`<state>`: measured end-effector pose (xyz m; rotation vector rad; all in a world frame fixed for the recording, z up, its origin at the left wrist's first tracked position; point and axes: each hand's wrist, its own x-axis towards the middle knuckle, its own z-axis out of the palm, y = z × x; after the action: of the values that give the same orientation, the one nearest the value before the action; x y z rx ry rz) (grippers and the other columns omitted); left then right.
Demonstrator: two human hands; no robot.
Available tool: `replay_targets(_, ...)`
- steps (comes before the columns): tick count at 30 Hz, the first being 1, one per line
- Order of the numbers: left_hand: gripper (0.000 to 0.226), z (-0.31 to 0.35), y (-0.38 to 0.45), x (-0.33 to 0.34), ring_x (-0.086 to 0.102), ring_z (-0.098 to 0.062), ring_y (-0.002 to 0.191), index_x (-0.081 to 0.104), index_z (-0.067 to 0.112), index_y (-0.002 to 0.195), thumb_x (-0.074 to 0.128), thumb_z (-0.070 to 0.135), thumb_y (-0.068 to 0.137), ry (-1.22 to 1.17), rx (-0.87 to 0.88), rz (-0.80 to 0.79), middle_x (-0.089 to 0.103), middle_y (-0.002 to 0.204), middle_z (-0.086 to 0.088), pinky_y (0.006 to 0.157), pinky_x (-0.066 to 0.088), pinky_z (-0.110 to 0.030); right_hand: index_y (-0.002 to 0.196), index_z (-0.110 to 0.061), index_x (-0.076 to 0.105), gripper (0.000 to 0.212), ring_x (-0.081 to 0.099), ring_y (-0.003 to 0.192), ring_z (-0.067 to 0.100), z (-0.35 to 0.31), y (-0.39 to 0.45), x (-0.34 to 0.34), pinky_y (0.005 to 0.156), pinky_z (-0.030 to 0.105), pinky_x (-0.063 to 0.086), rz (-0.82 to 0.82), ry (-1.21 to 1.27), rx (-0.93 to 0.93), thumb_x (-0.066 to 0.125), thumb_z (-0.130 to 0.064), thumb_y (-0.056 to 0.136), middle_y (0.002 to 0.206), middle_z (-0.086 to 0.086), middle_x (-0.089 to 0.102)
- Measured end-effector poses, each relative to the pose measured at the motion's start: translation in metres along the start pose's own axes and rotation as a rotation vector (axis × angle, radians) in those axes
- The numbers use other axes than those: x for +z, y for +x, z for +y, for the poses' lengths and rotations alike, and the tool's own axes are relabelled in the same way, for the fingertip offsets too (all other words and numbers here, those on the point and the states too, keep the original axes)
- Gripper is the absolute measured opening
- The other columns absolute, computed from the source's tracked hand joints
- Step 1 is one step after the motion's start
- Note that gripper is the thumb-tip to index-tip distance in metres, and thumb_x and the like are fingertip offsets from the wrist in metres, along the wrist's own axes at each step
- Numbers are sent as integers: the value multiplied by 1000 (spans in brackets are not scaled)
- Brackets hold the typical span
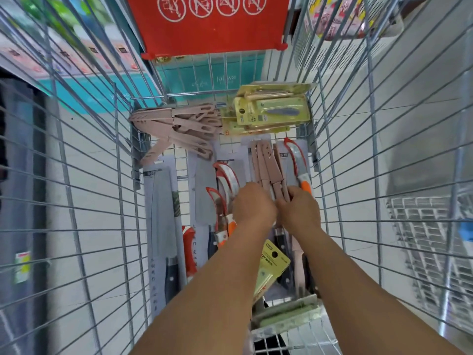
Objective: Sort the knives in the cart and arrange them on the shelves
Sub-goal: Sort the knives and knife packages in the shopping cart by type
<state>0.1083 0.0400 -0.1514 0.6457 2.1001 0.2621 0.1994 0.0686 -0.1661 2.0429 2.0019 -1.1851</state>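
Note:
I look down into a wire cart (122, 175) full of knives. My left hand (252, 203) and my right hand (299, 208) meet at the handle ends of a bundle of beige sheathed knives (268, 167) and grip it together. A second heap of beige knives (184, 126) lies at the far left. Yellow fruit-knife packs (271, 108) are stacked at the far right, and one more yellow pack (271, 265) lies under my forearms. Curved red-and-orange knives (225, 180) lie left of my hands, another (298, 162) to the right. Grey carded cleavers (161, 213) line the left side.
A red child-seat flap (210, 24) hangs at the cart's far end. Shelving with packaged goods (332, 19) shows beyond the right wall, and a teal shelf base (76, 88) on the left. A green-grey pack (286, 313) sits at the near end.

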Motion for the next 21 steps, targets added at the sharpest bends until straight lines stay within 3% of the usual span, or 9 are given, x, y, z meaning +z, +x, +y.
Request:
replay_targets(3, 24, 1, -3, 7, 61, -30, 100, 58, 1, 114, 52, 12, 92, -54, -33, -2, 63, 110, -14, 74, 47, -35, 77, -9, 59, 15, 45, 58, 11, 0, -3, 0, 48, 25, 26, 0, 40, -23, 55, -17, 89, 65, -1, 52)
replay_targets(5, 22, -1, -2, 9, 62, -31, 96, 61, -1, 108, 51, 9, 91, -96, -34, -22, 65, 106, -16, 71, 47, -35, 79, -10, 61, 13, 43, 56, 7, 0, -3, -1, 46, 21, 23, -13, 42, -36, 56, -16, 89, 63, -4, 50)
replay_targets(9, 15, -4, 2, 7, 63, -30, 80, 64, 0, 84, 54, 11, 89, -173, -36, -105, 65, 86, -15, 52, 39, -27, 84, -4, 64, 12, 50, 63, 20, 1, -2, -4, 48, 25, 28, -16, 82, -5, 53, -9, 87, 68, 4, 56)
replay_targets(13, 33, -4, 1, 7, 42, -15, 48, 46, 10, 58, 53, 17, 89, -134, -15, -158, 45, 56, -3, 32, 25, -18, 94, 8, 62, 17, 56, 77, 33, 1, -2, -7, 58, 31, 38, -81, 207, 32, 49, -2, 87, 85, 20, 62)
replay_targets(15, 31, -6, -3, 8, 41, -15, 48, 46, 9, 59, 51, 16, 88, -142, -13, -163, 44, 57, -3, 35, 27, -19, 93, 6, 60, 15, 54, 74, 29, 2, -4, -9, 59, 31, 38, -118, 238, 29, 48, -2, 88, 82, 18, 60)
replay_targets(18, 19, -12, -17, 5, 57, -24, 63, 60, 6, 75, 53, 18, 87, -320, 5, -155, 59, 69, -8, 51, 43, -27, 100, -9, 61, 19, 58, 79, 24, 0, -13, -13, 64, 32, 47, -186, 231, -26, 45, -5, 92, 86, 9, 63)
replay_targets(21, 26, -22, -36, -2, 65, -20, 70, 65, 17, 80, 49, 33, 93, -475, -4, -101, 67, 74, -2, 56, 50, -30, 113, -22, 58, 25, 62, 87, 18, -10, -24, -18, 73, 35, 53, -247, 177, -159, 43, -10, 96, 97, 2, 66)
